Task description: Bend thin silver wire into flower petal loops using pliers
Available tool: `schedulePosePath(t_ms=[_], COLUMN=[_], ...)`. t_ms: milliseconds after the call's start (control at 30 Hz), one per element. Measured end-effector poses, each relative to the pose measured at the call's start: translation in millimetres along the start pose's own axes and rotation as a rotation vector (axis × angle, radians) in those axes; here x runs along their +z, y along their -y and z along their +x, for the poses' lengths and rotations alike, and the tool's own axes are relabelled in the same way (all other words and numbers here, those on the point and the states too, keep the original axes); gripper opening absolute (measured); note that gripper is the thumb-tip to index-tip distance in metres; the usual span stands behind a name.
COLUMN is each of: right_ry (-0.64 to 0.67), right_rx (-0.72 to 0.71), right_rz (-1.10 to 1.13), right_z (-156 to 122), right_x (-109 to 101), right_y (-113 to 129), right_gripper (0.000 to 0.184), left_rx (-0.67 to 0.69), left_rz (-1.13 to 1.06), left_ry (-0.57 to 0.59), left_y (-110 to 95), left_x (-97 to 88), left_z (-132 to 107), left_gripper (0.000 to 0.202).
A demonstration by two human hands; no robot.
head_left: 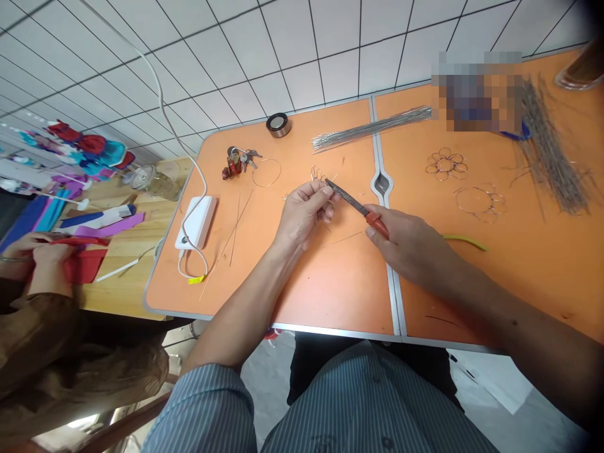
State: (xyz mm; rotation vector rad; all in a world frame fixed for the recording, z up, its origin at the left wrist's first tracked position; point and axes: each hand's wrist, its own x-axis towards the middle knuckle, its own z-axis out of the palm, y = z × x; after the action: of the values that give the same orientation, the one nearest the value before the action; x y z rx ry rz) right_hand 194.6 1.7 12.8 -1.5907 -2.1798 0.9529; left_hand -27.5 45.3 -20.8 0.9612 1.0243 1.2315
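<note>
- Two orange tabletop panels (325, 302) meet at a metal seam (395, 296), white tiled wall (292, 56) behind
- from here, left hand (301, 212)'s pinching looped wire (318, 172) over the left one, right hand (403, 242) wrapped round red-handled pliers (353, 203), tip at the wire
- wooden table (129, 299) off left, another person's hands (53, 261) on red material (87, 265)

White-tiled wall (337, 31) — orange table (330, 302), wooden table (125, 296) beside — grey floor (267, 377).

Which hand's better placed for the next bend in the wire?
Likely the right hand: it grips the pliers by the red handles, tips at the fingers of the left hand. The left pinches the looped wire, so it seems better suited to steadying.
</note>
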Motion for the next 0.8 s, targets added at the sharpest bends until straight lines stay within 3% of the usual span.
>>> schedulePosePath(t_ms=[300, 800], right_ry=[0.093, 0.330], right_rx=[0.030, 0.137], right_rz=[0.180, 0.745], right_z=[-1.9, -0.3], right_x=[-6.6, -9.6], right_y=[1.2, -3.2], right_gripper=[0.017, 0.024], left_rx=[0.080, 0.021], left_rz=[0.058, -0.058], left_ry=[-0.108, -0.083], left_y=[-4.1, -9.8], left_x=[0.3, 1.0], left_z=[-1.7, -2.6], left_gripper=[0.024, 0.020])
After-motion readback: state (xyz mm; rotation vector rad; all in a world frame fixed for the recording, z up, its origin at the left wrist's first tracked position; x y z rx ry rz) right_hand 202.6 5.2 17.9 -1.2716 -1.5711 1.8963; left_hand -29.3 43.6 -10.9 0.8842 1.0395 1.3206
